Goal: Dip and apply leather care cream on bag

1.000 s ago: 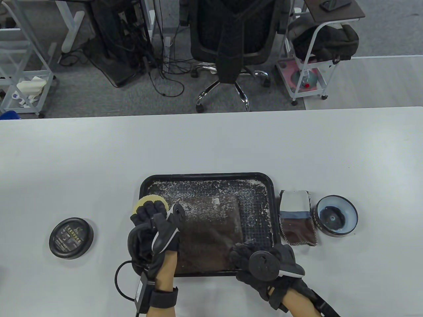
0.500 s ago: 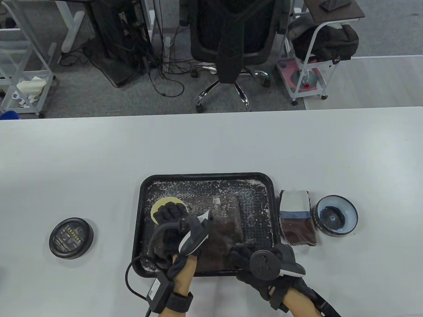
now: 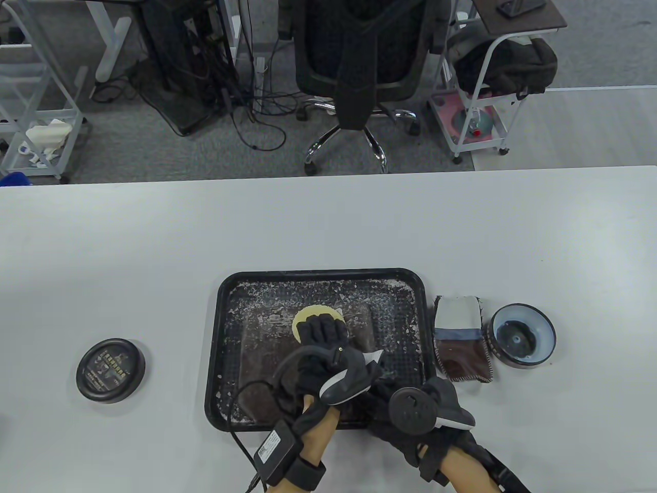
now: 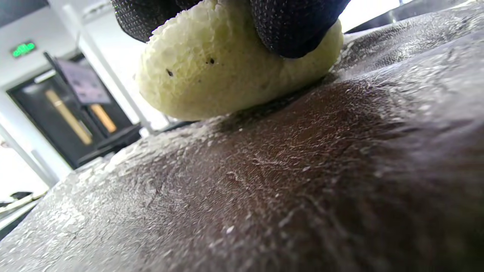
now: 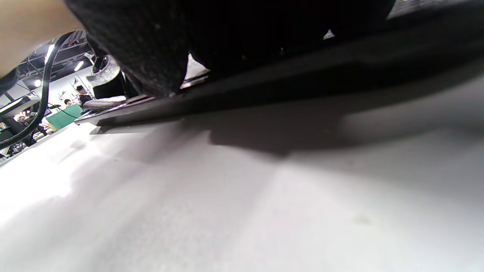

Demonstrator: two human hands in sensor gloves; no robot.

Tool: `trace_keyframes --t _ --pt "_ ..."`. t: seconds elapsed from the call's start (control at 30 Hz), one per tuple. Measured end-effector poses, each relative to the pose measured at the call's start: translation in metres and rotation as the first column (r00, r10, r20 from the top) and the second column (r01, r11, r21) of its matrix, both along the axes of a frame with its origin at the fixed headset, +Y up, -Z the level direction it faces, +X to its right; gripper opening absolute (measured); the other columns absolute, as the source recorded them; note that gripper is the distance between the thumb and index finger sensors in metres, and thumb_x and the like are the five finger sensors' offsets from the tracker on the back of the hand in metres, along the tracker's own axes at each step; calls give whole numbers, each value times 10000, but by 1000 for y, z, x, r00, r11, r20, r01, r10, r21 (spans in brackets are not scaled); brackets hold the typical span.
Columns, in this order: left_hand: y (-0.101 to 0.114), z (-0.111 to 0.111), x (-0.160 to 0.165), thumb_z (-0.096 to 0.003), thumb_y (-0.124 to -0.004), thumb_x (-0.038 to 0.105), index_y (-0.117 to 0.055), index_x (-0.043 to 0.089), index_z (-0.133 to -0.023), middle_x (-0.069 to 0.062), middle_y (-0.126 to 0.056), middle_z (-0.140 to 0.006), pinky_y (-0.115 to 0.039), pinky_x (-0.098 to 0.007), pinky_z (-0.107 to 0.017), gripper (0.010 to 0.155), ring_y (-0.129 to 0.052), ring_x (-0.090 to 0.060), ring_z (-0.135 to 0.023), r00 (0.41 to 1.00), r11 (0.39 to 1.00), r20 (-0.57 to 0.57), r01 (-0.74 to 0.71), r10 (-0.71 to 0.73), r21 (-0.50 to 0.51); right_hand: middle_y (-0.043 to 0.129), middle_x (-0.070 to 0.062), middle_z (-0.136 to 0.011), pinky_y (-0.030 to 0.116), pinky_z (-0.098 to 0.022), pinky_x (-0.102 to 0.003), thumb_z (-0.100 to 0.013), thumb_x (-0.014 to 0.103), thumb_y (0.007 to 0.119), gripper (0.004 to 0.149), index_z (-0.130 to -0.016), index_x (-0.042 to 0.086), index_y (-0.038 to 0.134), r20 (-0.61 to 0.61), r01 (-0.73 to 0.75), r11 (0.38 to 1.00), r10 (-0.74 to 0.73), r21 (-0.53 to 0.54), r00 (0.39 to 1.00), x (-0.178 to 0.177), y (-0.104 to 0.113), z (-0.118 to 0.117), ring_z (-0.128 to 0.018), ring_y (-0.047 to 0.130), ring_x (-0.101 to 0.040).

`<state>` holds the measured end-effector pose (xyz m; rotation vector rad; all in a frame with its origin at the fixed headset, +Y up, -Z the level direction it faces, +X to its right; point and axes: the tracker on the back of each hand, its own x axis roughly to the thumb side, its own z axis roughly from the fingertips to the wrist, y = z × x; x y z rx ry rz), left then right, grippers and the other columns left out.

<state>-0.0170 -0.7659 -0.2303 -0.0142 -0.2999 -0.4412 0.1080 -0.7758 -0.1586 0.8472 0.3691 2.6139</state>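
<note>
Centrally on white table (image 3: 328, 226): black tray (image 3: 219, 328), floor flecked with white residue, holding brown leather bag (image 3: 267, 349) laid flat.
Right of tray: folded cloth (image 3: 462, 339), then open cream tin (image 3: 522, 335) (dark centre, pale blue rim).
Well left of tray: black round lid (image 3: 110, 370), lying flat.

Left hand (image 3: 328, 354): over bag, fingers (image 4: 295, 26) curled onto yellow sponge (image 3: 314, 316), pressing it against leather near bag's far edge. Contact of sponge (image 4: 227, 75) with bag (image 4: 302, 170) confirmed in left wrist view.
Right hand (image 3: 410, 411): at tray's near right corner, palm down.

Change from half a second before: left hand and sponge shifted rightward, from bag's left end to about its middle (a second before, sponge at tray's left rim). Right hand, tin, cloth and lid unchanged in place.

Hidden or unclear: right hand's fingers covered by its tracker and by left hand; curl and any grip on bag or tray cannot be told. Right wrist view: only dark glove (image 5: 151, 49), tray edge (image 5: 302, 87) and table (image 5: 227, 207). Near right part of bag concealed under both hands. Lid lettering unreadable.
</note>
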Motion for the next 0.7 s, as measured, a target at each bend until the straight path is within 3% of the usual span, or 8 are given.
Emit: trace_keyframes --t 0.27,0.47,0.57,0.7 --pt "3 5 9 -486 -751 255 -691 268 -1003 -101 -700 -1044 -671 -518 -697 520 -821 -347 -942 986 991 100 -132 132 -11 669 -221 -1074 604 -675 -605 -515 365 882 592 -1040 142 722 1 4 1000 -4 -4 1000 0 0 0 -988 636 -467" --pt "6 16 23 -498 -733 276 -654 314 -1012 -52 -653 -1071 -651 -500 -721 522 -770 -308 -985 966 994 237 -103 106 -25 668 -219 -1076 600 -677 -604 -514 364 883 592 -1040 143 723 1 7 1000 -7 -5 1000 1 0 0 -991 634 -464" --pt "6 18 26 -504 -721 292 -628 348 -1017 -2 -612 -1091 -610 -480 -746 524 -708 -274 -1019 934 990 329 -117 137 -80 670 -220 -1075 600 -677 -604 -514 365 883 590 -1039 146 725 2 7 1000 -7 -3 1000 1 0 0 -989 635 -462" --pt "8 17 24 -498 -727 287 -635 365 -1007 15 -605 -1092 -591 -480 -752 523 -687 -265 -1029 924 986 347 -131 157 -99 672 -213 -1075 602 -678 -600 -513 367 884 586 -1035 151 732 5 10 1000 -10 2 1000 1 0 0 -991 639 -456"
